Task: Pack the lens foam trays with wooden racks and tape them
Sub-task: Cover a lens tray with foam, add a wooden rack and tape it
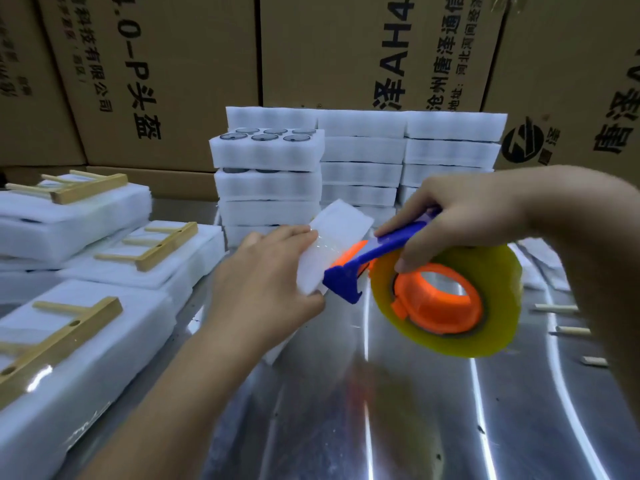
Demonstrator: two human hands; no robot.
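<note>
My left hand (266, 271) grips a white foam tray pack (337, 230) held up above the metal table, thumb under its near edge and fingers along its top. My right hand (453, 216) holds the blue handle of a tape dispenser (377, 258) with an orange hub and a yellowish tape roll (446, 299). The dispenser's blue blade end touches the pack, and clear tape lies across the foam. At the left, packed foam trays (86, 323) carry wooden racks (65, 337), with another wooden rack (156, 247) further back.
Stacks of white foam lens trays (270, 168) stand at the back middle, more stacks (450, 150) to their right. Cardboard boxes (311, 46) form a wall behind. Loose wooden dowels (557, 308) lie at the right on the shiny metal table (381, 410).
</note>
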